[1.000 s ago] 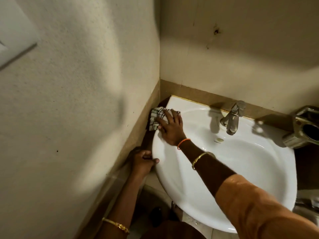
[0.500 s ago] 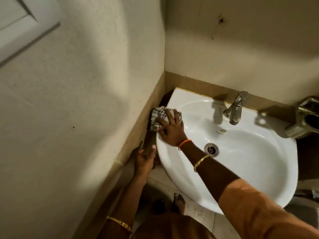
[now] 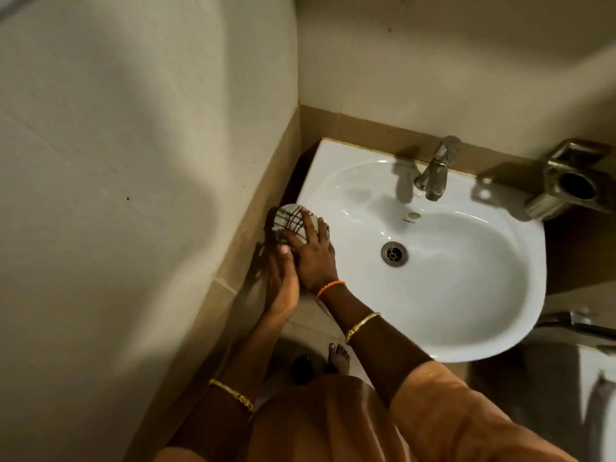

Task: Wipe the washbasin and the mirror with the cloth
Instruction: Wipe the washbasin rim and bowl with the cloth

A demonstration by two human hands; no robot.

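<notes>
Head view: checked cloth [image 3: 292, 221], bunched on the washbasin's [image 3: 466, 295] left rim.
I am pressing it under my flat, spread right hand [image 3: 313, 258]; my left hand [image 3: 280, 285] is reaching beneath, grip impossible to tell. Item likely soft, light, slippery when wet: palm hold on top.

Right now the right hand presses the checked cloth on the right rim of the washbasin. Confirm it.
Wrong side. The head view shows the right hand pressing the checked cloth on the left rim of the washbasin.
</notes>
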